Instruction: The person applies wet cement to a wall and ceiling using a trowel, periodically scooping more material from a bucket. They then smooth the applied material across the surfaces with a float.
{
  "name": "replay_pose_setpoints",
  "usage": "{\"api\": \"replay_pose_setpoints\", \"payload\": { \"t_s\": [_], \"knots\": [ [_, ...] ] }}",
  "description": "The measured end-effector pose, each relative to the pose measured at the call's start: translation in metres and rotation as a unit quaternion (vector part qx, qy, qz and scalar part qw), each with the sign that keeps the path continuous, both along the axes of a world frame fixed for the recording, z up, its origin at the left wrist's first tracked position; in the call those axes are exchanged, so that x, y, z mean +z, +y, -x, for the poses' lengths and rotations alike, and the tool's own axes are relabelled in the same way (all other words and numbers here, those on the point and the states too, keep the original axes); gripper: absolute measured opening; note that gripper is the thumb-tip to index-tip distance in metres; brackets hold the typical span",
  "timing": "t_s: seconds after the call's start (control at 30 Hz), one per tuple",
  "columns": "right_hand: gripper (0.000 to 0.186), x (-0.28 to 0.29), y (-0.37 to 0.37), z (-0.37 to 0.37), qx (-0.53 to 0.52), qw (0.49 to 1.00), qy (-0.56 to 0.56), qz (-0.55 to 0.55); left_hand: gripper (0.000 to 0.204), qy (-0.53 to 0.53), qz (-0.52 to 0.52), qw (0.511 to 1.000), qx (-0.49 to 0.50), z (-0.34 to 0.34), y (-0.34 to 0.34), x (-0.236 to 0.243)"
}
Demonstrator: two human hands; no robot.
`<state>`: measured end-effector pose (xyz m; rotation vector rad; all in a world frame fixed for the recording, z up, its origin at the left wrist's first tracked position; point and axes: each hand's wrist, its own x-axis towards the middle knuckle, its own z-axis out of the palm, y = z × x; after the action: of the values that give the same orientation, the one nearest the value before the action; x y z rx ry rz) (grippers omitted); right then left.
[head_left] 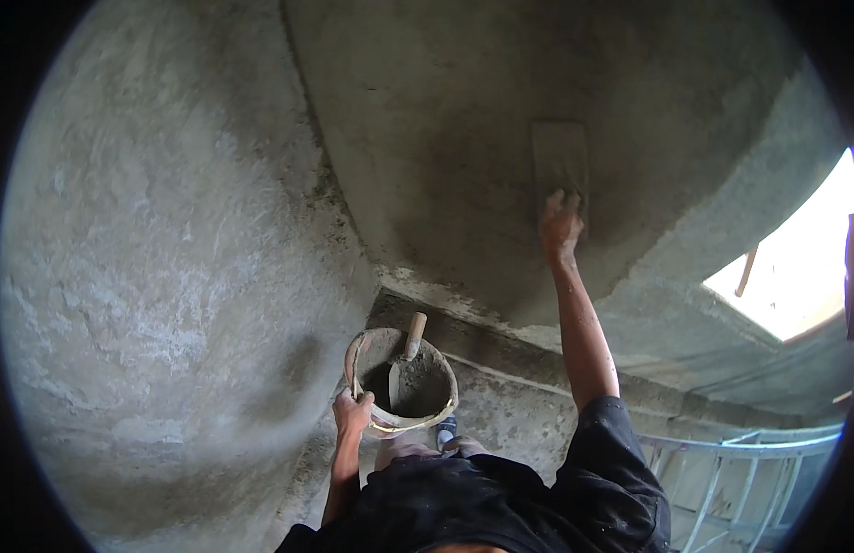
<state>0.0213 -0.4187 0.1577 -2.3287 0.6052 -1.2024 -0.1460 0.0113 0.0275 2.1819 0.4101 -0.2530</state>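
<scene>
My right hand (562, 221) is stretched up to the wall ahead, its fingers wrapped round the grip of a rectangular plastering float (558, 147). The float lies flat against dark, damp-looking plaster (445, 157). Lower down on the left, my left hand (353, 411) grips the rim of a bucket (451, 405) close to my body. Inside the bucket is grey mortar (425, 382), partly in shadow. A trowel (411, 346) with a wooden handle stands tilted in it, handle leaning on the far rim.
A rough grey wall (160, 258) rises on the left and meets the plastered wall at a corner. Along the wall's foot runs a ledge (501, 346). Bright light enters by an opening (786, 267) at the right. Below it stands a pale metal frame (745, 470).
</scene>
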Motion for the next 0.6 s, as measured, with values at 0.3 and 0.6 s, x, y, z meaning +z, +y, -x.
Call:
{"api": "replay_pose_setpoints", "payload": {
  "t_s": [0.3, 0.6],
  "knots": [
    [0.043, 0.077, 0.053, -0.042, 0.003, 0.996, -0.075, -0.043, 0.033, 0.009, -0.041, 0.998, -0.051, -0.032, 0.044, 0.000],
    [0.041, -0.132, 0.032, -0.065, -0.154, 0.912, -0.017, 0.381, 0.032, 0.013, -0.093, 0.991, -0.091, -0.076, 0.069, 0.016]
  ]
}}
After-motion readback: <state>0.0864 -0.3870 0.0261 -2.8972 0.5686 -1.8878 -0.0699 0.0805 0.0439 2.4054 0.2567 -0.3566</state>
